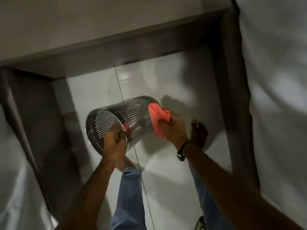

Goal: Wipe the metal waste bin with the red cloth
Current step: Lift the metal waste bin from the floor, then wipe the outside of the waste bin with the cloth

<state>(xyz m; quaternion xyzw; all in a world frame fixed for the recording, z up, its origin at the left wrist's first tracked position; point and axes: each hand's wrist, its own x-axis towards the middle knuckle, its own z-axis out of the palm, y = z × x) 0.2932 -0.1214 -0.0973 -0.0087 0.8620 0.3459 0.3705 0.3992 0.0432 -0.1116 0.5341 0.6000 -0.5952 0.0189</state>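
Note:
A shiny perforated metal waste bin (131, 117) is held off the floor, tipped on its side with its open mouth facing me at the lower left. My left hand (114, 141) grips the rim at the mouth's near edge. The red cloth (157, 120) is bunched in my right hand (172, 128) and pressed against the bin's outer wall near its closed base. A dark cord bracelet sits on my right wrist.
Grey tiled floor (174, 171) lies below, with a dark grout line running through it. Dark skirting lines the pale walls (274, 80) at the left, back and right. My bare feet and blue jeans (129, 196) stand under the bin.

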